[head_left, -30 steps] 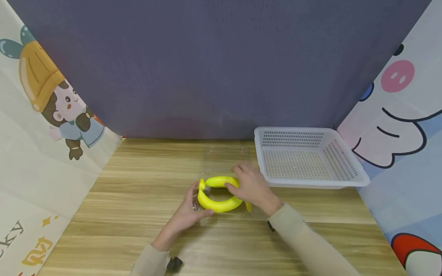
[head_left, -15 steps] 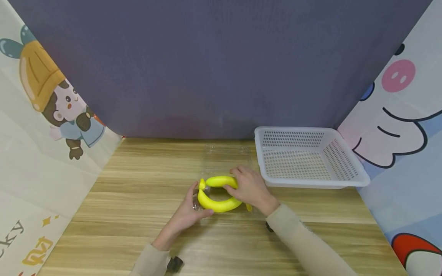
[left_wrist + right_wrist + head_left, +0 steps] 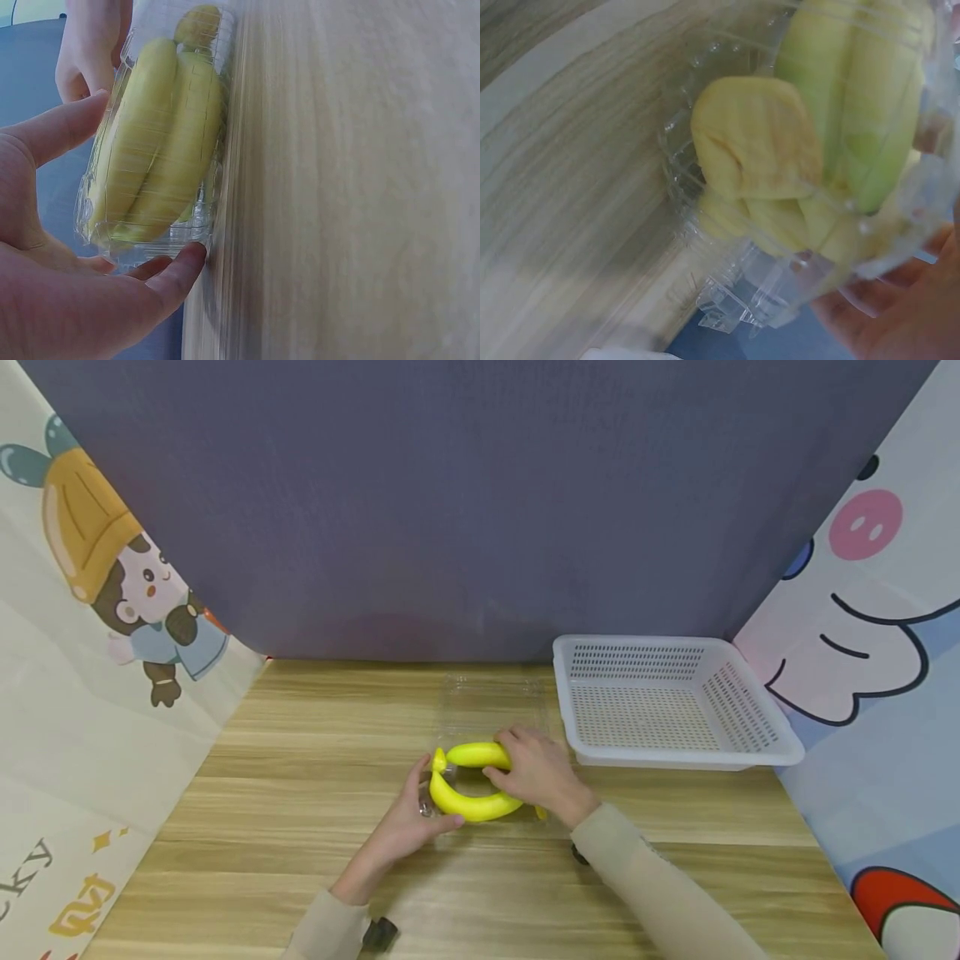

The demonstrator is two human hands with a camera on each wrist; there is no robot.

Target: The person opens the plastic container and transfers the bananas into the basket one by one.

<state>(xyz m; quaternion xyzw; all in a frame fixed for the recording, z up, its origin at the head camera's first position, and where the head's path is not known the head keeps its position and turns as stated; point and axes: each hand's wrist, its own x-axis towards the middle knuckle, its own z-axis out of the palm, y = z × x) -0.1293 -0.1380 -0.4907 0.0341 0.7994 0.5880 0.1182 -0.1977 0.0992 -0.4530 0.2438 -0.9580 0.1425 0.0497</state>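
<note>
A yellow bunch of bananas (image 3: 476,810) lies in a clear plastic clamshell box (image 3: 187,244), its thick stem end (image 3: 757,139) towards the right. The box's lid (image 3: 491,702) stands unfolded towards the back. My left hand (image 3: 405,822) grips the box's left end, thumb at the near wall and fingers round the end. From above, my right hand (image 3: 540,772) holds the bunch at its right part, with the thumb between the two curved bananas and the fingers over the far one. That hand covers the bananas' right ends in the head view.
A white perforated basket (image 3: 675,756) stands at the back right, close to the box. Behind the wooden table (image 3: 300,735) rises a dark grey wall (image 3: 480,510). Cartoon-printed panels flank both sides. A small black device (image 3: 380,935) sits by the left sleeve.
My right hand has slid slightly to the left along the bananas, its fingers drawing a little nearer. The left hand, the box and the basket have stayed in place.
</note>
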